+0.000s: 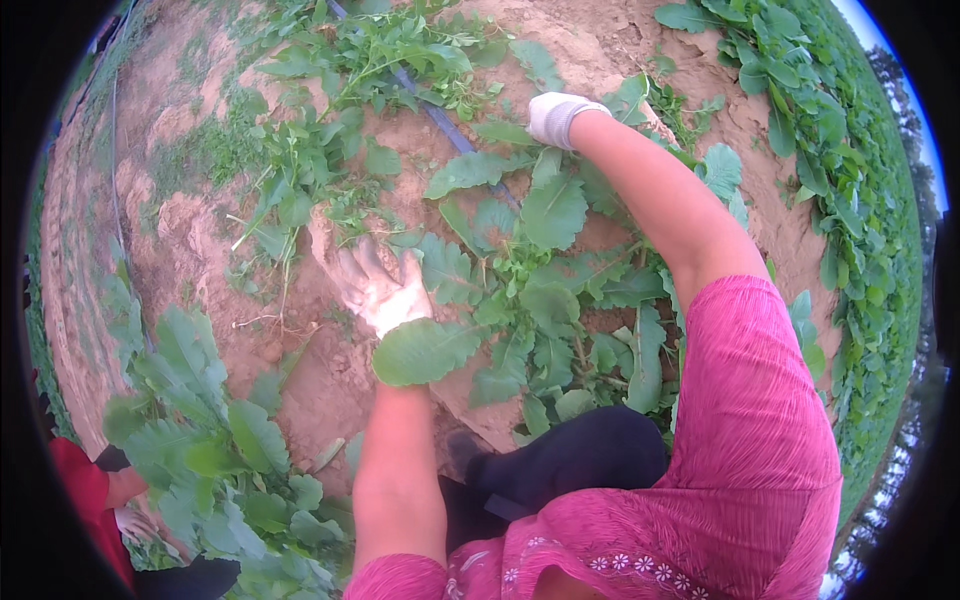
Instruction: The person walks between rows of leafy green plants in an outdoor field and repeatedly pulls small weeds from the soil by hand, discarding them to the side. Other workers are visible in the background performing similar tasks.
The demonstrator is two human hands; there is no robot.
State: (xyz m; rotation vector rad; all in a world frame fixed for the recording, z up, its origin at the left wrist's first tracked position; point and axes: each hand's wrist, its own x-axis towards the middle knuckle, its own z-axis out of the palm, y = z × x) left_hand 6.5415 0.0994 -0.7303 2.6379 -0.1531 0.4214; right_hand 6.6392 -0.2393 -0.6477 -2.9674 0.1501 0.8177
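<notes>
My left hand (375, 287), in a white glove with soil-stained fingers, is open just above the bare soil, its fingers spread. One broad green leaf (428, 352) lies across that wrist. Beside the fingertips is a heap of weeds (300, 185) with pale stems, some lying loose on the ground. Farther out, my right hand (562, 119) in a white glove is closed low among the leaves. What it grips, if anything, is hidden behind the glove. Between my arms grows a clump of leafy plants (555, 215) with broad, lobed leaves.
A dark blue drip hose (440, 122) runs over the soil under the leaves. Large leafy plants (215, 430) stand at the lower left, near a co-worker's red sleeve (85, 500) and gloved hand. A dense green crop row (865, 240) lines the right side. My bent knee (590, 455) is close below the clump.
</notes>
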